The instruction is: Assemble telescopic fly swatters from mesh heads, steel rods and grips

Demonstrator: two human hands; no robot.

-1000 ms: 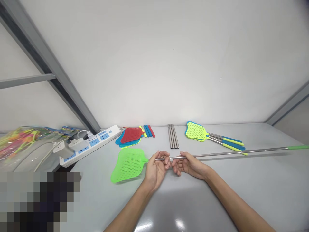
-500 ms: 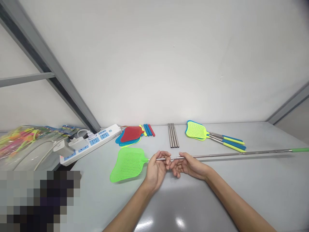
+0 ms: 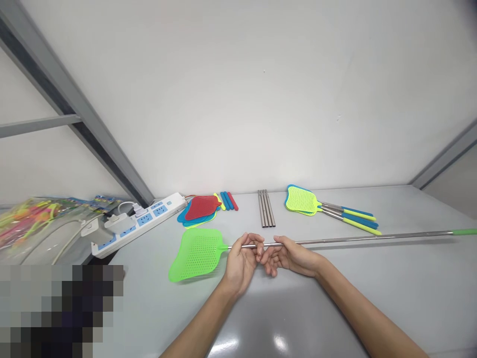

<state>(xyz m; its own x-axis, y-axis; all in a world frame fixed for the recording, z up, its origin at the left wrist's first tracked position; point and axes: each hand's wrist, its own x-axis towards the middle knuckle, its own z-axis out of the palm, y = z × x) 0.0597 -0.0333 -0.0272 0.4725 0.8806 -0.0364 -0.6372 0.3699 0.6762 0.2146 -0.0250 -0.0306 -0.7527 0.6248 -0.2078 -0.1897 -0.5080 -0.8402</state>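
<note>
A green fly swatter point(image 3: 197, 254) lies across in front of me, its perforated head to the left. Its thin metal rod is drawn out long and runs right to a green grip point(image 3: 464, 232) at the picture's edge. Close to the head, my left hand point(image 3: 242, 263) pinches the rod between thumb and fingers. My right hand point(image 3: 292, 256) pinches the same rod just to the right, its lower fingers loosely curled. The fingertips of both hands nearly meet, and I cannot tell whether they touch.
Behind are loose swatter heads point(image 3: 202, 207), coloured grip sleeves point(image 3: 228, 201), several metal rods point(image 3: 267, 209) and a pile of short swatters point(image 3: 302, 200). A power strip point(image 3: 139, 223) with plugs and a plastic bag of swatters point(image 3: 35, 219) occupy the left. A wall point(image 3: 261, 99) stands behind the table.
The view has shifted very slightly. Both hands keep their pinch on the swatter's rod in nearly the same place.
</note>
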